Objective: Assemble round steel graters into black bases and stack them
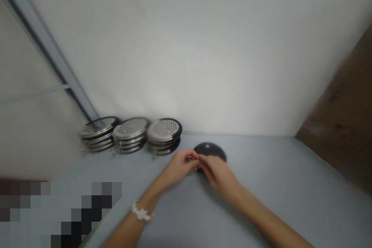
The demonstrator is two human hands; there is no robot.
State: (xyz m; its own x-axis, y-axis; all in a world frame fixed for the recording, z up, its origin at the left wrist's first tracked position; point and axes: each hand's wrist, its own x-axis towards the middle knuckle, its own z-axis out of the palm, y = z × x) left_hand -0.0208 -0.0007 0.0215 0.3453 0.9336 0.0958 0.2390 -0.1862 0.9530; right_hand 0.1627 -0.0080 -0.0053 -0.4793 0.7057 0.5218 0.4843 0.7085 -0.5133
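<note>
My left hand (181, 164) and my right hand (218, 172) meet fingertip to fingertip over the near left edge of a round black disc (212, 148). Both are closed in a pinch; whatever lies between the fingers is too small and blurred to make out. The disc rests on the grey table (267, 174), partly hidden behind my fingers, with a small bright spot on top. Left of it stand three short stacks of round perforated metal pieces with black rims: a near one (163, 131), a middle one (131, 131) and a far left one (99, 128).
Thin chain-like bits (117, 148) hang at the stacks' front edges. A pale wall (203, 58) rises behind the table, with a metal strip (49, 38) at left. Brown cardboard-like material (340, 120) borders the right edge. The lower left corner is pixelated.
</note>
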